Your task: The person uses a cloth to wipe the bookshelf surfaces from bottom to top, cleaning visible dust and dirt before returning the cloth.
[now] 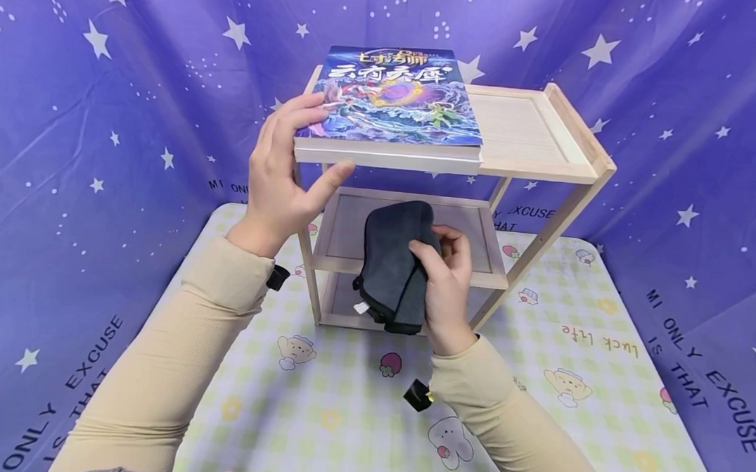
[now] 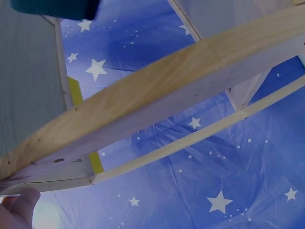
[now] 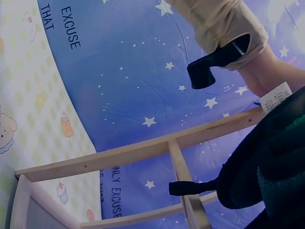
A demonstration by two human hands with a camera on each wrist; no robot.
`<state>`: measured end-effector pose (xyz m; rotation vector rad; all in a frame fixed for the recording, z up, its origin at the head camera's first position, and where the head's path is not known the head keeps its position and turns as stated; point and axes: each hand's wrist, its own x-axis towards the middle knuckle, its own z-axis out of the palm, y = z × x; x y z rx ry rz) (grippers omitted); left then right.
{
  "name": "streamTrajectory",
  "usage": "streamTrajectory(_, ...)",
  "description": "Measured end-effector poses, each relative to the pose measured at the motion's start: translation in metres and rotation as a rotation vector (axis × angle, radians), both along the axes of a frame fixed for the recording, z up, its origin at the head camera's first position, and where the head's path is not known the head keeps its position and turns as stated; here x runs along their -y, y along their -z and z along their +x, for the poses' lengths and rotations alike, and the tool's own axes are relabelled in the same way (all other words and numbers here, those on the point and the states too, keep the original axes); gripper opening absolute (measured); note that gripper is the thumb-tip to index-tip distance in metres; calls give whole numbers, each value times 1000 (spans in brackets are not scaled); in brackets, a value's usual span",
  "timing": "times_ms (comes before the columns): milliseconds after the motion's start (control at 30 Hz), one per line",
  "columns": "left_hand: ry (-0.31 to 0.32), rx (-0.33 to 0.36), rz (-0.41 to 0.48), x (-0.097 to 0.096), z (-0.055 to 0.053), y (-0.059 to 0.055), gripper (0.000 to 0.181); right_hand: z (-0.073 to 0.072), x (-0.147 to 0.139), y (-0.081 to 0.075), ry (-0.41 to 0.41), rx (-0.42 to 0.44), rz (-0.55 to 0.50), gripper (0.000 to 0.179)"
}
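Note:
A dark grey soft fabric pouch (image 1: 393, 254) with black trim and a white tag is held by my right hand (image 1: 448, 281), which pinches its right edge between thumb and fingers. It hangs in front of the wooden shelf's middle tier. The right wrist view shows the pouch (image 3: 267, 167) up close, with a short black strap. My left hand (image 1: 286, 168) rests at the left edge of a thick book (image 1: 396, 110), fingers on its colourful cover and thumb by its front edge. The book lies flat on the top tier's left part. Part of my left hand (image 2: 21, 210) shows in the left wrist view.
The light wooden three-tier shelf (image 1: 544, 208) stands on a checked tablecloth (image 1: 344, 432) with cartoon prints. Its top tier has a raised right rim (image 1: 579, 125). A purple star-patterned curtain (image 1: 170, 58) surrounds the table. Black wrist mounts (image 1: 418, 395) sit on both sleeves.

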<state>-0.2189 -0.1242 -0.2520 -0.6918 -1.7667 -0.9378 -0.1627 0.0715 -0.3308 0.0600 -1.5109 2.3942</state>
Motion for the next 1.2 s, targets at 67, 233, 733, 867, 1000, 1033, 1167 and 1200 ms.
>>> streamTrajectory(67,-2,4,0,0,0,0,66,-5,5,1,-15,-1,6,25)
streamTrajectory(233,5,2,7,1,0,-1,65,-16,17,1,-47,10,30,25)
streamTrajectory(733,14,17,11,1,0,-1,67,-36,58,7,-100,52,156,26)
streamTrajectory(867,14,18,2,0,0,-1,66,-38,67,9,-107,50,169,26)
streamTrajectory(1000,12,12,4,0,-1,0,67,-37,73,8,-150,52,181,27)
streamTrajectory(1033,13,10,6,0,-1,0,67,-37,74,7,-166,54,183,27)
streamTrajectory(1167,13,0,13,0,-1,0,66,-34,77,6,-234,65,192,30)
streamTrajectory(1200,13,-4,15,0,-1,0,65,-34,77,6,-252,69,192,31)
